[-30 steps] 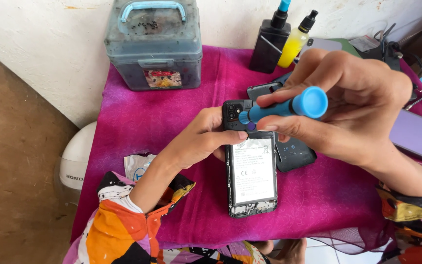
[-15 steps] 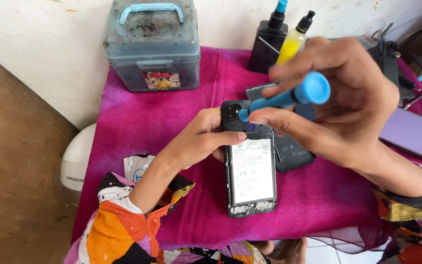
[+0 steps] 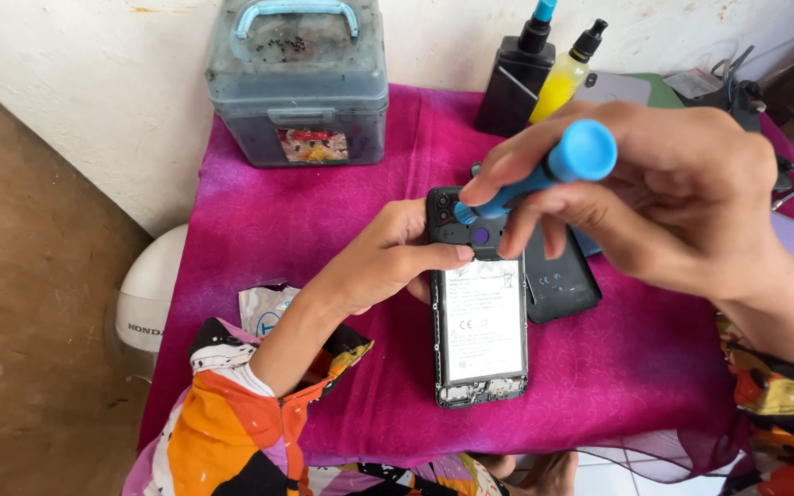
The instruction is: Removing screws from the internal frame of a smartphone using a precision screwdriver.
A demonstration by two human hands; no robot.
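Pinching the blue screwdriver (image 3: 544, 174) in our right hand (image 3: 654, 197), we pressed the opened phone (image 3: 480, 321) flat with our left hand (image 3: 392, 262), keeping the tip upright.

A small table draped in a magenta cloth (image 3: 305, 230) carries an opened phone (image 3: 480, 331) with its battery showing, a black back cover (image 3: 558, 280), a grey lidded box (image 3: 298, 87), a black bottle (image 3: 516, 83) and a yellow bottle (image 3: 564, 78).

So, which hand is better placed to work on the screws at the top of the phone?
Probably the right hand: it holds the blue screwdriver, tip down at the phone top. The left hand only grips the phone's edge.
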